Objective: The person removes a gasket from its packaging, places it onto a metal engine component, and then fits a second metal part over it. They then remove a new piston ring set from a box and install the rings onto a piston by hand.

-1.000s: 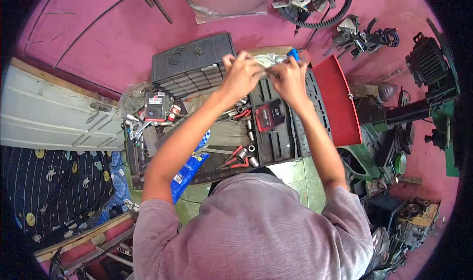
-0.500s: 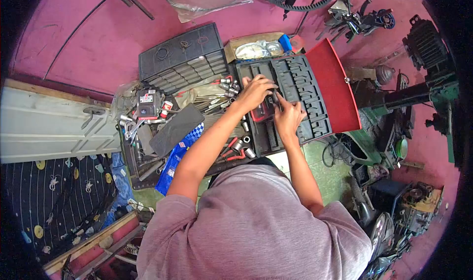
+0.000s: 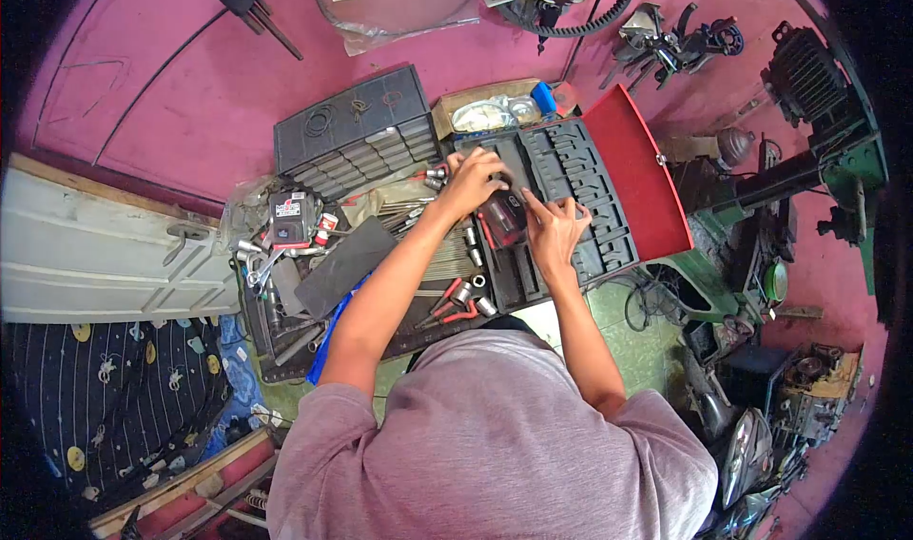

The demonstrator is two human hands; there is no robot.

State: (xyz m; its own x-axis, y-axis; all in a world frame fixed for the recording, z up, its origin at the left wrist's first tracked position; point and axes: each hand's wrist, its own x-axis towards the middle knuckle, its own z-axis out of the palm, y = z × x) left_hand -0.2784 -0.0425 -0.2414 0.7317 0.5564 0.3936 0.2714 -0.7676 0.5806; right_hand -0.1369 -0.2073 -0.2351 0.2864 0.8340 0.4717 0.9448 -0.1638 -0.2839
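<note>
A small dark red and black case (image 3: 504, 219) sits over the black moulded tray of an open tool case (image 3: 521, 291). My left hand (image 3: 472, 181) curls its fingers over the far end of the small case. On its right side, my right hand (image 3: 556, 228) presses with a stretched index finger while the other fingers bend in; their tips are partly hidden. Just left of the small case lie sockets and red-handled pliers (image 3: 456, 314). The slotted half of the tray (image 3: 580, 188) reaches out beyond my right hand.
A grey drawer cabinet (image 3: 357, 122) and a cardboard box (image 3: 495, 110) stand at the back. Left are a grey pad (image 3: 344, 266), a black-and-red boxed tool (image 3: 292, 219) and loose wrenches. The red lid (image 3: 639, 174) stands open at the right, beside a green machine (image 3: 808, 174).
The small case has turned, and more of its dark top shows between my hands. My left hand has shifted slightly left. The whole view has moved a little.
</note>
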